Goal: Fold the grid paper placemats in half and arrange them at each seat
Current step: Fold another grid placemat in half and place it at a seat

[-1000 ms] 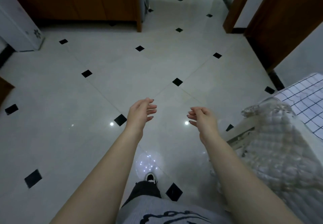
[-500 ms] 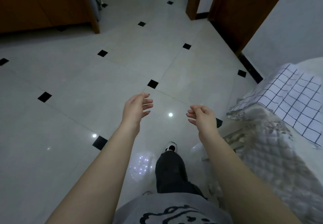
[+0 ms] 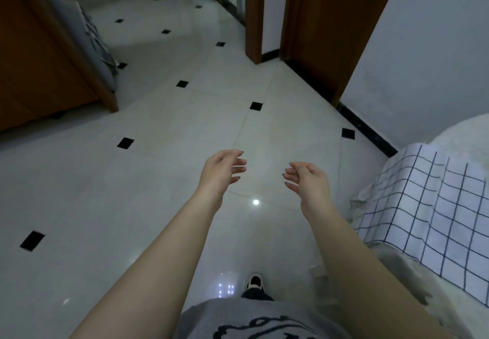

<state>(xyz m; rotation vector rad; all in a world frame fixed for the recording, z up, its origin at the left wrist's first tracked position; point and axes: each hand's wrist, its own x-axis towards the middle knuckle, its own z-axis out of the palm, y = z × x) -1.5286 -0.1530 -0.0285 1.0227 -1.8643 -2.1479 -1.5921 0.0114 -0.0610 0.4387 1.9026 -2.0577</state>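
Swung toward 3 o'clock over the last second, bringing the placemat (image 3: 436,206) from a sliver at the frame edge to a broad grid patch at 3 to 4 o'clock. Stepped on as well, with one shoe (image 3: 254,283) now at 6 o'clock on the floor (image 3: 158,179).

Carrying nothing in the left hand (image 3: 222,171) or the right hand (image 3: 308,182). Held out at centre, apart, fingers loosely curled and relaxed, much as a second ago. Not yet touching the placemat, near the right hand at 3 o'clock.

Draped over the near edge of the tabletop (image 3: 471,132), hanging down against a quilted cover (image 3: 397,267). Cannot tell whether already folded.

Judged as the end of an approach: nearly within reach, so probably about to take hold of the sheet. Apparently all still to do, going by this view, with no seat and no second placemat in sight.

Best to lift by two corners, given thin, limp paper over a soft edge. Likely to crease or slide off if dragged by one.
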